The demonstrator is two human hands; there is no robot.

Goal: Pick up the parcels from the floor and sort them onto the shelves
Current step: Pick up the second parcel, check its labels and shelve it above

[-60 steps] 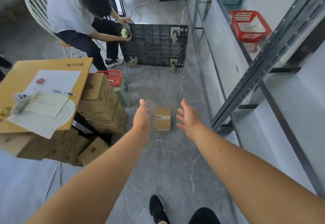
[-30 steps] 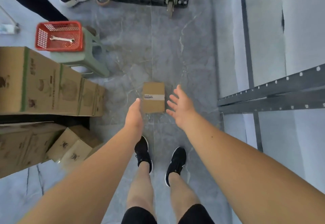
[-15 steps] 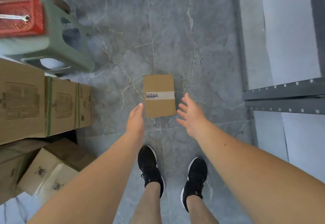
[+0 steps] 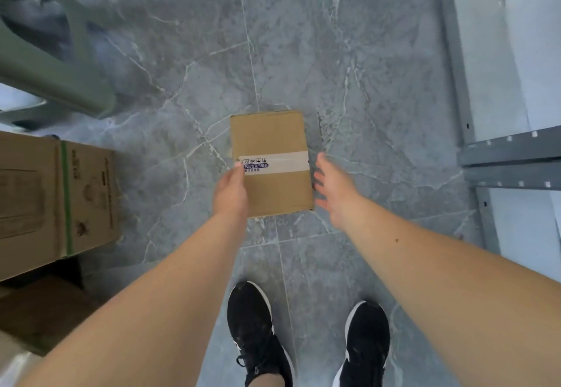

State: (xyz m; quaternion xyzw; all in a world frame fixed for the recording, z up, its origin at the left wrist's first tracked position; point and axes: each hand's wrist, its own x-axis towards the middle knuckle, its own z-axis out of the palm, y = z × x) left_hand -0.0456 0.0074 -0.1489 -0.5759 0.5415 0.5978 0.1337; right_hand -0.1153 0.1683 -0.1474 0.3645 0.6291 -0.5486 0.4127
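Observation:
A small brown cardboard parcel (image 4: 270,144) with a strip of white tape across it lies flat on the grey marble floor, in the middle of the view. My left hand (image 4: 231,191) lies against the parcel's left edge, thumb on the tape, fingers extended. My right hand (image 4: 332,188) is spread open at the parcel's right edge, fingers apart; I cannot tell whether it touches the box. The parcel rests on the floor. The grey metal shelf frame (image 4: 510,156) stands at the right.
Large cardboard cartons (image 4: 57,201) are stacked at the left, one with a green strap. A green plastic stool (image 4: 54,62) stands at the upper left. My two black shoes (image 4: 255,332) are just below the parcel.
I have bent lower, so the parcel looks bigger. Both hands have come in to the parcel's sides; the left one now touches its left edge.

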